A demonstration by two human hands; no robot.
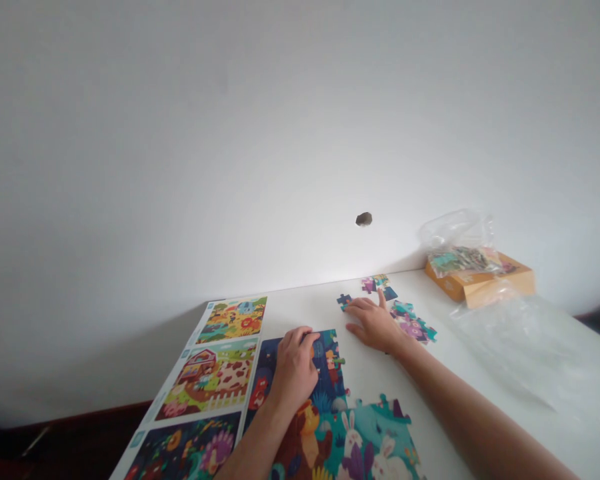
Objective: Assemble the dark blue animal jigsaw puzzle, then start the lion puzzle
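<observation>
My left hand [295, 369] lies curled on a dark blue assembled puzzle section [327, 373], its fingers closed over the section's upper part. My right hand [375, 325] rests flat on the table with its fingers apart. Its fingertips reach a small dark blue puzzle piece [345, 302], and the hand holds nothing. Beyond the raised forefinger lies a small joined cluster of puzzle pieces [379, 285]. A purple and teal cluster [411, 322] sits to the right of that hand. A larger teal puzzle section with white rabbits [367, 440] lies at the near edge of view.
A printed sheet of colourful puzzle pictures [210, 380] lies along the table's left edge. At the far right stand an orange cardboard box [480, 283] and a clear plastic bag [455, 240] with puzzle pieces. Loose clear plastic [535, 353] lies on the white table [305, 310].
</observation>
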